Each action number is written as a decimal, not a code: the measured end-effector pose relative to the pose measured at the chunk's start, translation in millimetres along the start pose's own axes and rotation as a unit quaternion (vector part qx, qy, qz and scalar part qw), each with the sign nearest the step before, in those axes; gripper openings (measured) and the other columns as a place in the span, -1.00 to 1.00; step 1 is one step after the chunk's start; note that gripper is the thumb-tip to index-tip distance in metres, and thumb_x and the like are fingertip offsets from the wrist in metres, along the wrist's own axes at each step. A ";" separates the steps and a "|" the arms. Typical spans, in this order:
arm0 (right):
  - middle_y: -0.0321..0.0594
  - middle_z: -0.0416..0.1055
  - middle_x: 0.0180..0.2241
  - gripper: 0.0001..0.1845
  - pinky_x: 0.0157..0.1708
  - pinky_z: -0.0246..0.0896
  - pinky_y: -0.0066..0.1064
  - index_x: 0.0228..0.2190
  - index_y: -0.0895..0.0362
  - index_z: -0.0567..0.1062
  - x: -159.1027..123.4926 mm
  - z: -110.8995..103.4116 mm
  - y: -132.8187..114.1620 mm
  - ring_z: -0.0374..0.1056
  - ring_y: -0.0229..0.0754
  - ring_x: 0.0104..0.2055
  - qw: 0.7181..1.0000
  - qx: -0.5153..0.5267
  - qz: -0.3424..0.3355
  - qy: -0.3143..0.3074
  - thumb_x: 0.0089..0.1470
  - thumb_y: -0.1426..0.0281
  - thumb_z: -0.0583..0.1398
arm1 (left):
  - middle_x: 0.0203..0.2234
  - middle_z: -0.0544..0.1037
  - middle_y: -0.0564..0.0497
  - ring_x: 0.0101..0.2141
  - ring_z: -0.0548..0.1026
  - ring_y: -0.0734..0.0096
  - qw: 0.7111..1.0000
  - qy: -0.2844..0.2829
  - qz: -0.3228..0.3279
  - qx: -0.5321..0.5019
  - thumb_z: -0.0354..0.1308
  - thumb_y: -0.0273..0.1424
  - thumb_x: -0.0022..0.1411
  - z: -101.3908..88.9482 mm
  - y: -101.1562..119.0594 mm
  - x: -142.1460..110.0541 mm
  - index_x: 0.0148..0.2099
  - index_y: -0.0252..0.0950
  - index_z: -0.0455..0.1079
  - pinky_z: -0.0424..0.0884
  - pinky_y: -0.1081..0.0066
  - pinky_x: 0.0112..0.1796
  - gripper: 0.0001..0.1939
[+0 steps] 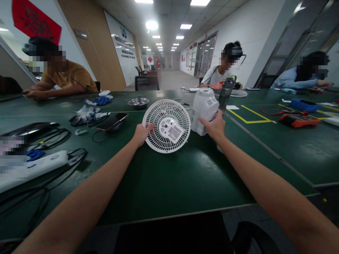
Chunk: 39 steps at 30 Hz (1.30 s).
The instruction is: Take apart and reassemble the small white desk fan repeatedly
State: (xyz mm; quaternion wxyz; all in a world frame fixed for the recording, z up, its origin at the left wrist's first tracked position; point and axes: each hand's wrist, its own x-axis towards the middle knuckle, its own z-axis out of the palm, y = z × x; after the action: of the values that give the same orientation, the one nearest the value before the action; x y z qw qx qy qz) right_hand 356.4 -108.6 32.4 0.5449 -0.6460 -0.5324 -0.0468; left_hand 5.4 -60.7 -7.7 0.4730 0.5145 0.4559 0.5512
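Observation:
My left hand (141, 135) grips the left rim of a round white fan grille (171, 129), thumb over the slats. The grille stands tilted up above the table, its slotted centre plate facing me. In my right hand (216, 127) is a white plastic housing (202, 106) with vent slots near its top, held by its lower right side. Grille and housing are side by side, close together; whether they touch, I cannot tell. A white cable (182, 103) lies behind them. Just behind the housing stands a dark clear water bottle (226, 92), partly hidden by it.
A metal bowl (138, 102) sits beyond the grille. To the left lie a phone (113, 121), blue-white gloves (102, 101), a white power strip (50, 164) and black cables. An orange multimeter (299, 120) and yellow tape (258, 122) are at right. Several people sit across the table.

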 end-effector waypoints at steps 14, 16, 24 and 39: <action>0.03 0.47 -0.04 -0.14 0.02 0.28 0.03 0.07 0.13 0.26 40.8 -24.3 57.4 0.43 0.15 -0.04 0.990 -0.007 0.064 0.122 -0.22 0.07 0.37 | -0.45 0.61 -0.11 -0.44 0.57 0.28 1.000 -0.005 0.016 0.017 0.38 -0.26 0.11 -0.3 -4.2 2.0 -0.31 -0.40 0.54 0.52 0.27 -0.32 -0.73; 0.04 0.47 -0.05 -0.14 0.05 0.25 0.06 0.05 0.13 0.27 42.1 -25.4 64.9 0.42 0.19 -0.01 0.990 -0.022 0.086 0.107 -0.27 0.09 0.39 | -0.46 0.61 -0.11 -0.44 0.57 0.28 1.000 -0.005 0.015 0.016 0.38 -0.24 0.10 -0.2 -3.7 1.3 -0.31 -0.40 0.54 0.53 0.26 -0.32 -0.72; 0.10 0.40 0.07 -0.08 0.14 0.20 0.05 0.13 0.15 0.19 45.6 -20.4 70.0 0.36 0.18 0.11 0.992 -0.009 0.080 0.096 -0.25 0.18 0.37 | -0.43 0.61 -0.10 -0.42 0.58 0.27 1.000 -0.008 0.015 0.016 0.36 -0.27 0.13 -1.2 -1.8 -0.1 -0.29 -0.38 0.54 0.53 0.24 -0.28 -0.75; 0.02 0.42 0.00 -0.20 -0.05 0.35 -0.07 0.08 0.15 0.24 48.9 -30.1 59.3 0.44 0.03 -0.08 0.992 0.042 -0.003 0.120 -0.16 0.16 0.34 | -0.40 0.61 -0.14 -0.41 0.58 0.26 1.000 0.004 0.000 0.019 0.35 -0.32 0.15 0.8 1.9 -1.8 -0.28 -0.39 0.54 0.54 0.22 -0.27 -0.80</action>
State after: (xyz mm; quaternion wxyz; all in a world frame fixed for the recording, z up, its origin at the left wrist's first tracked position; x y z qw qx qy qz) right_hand 436.8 -90.6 37.0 0.6316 -0.6107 -0.4663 -0.1035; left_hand 6.2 -62.7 -6.0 0.4614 0.5215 0.4676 0.5445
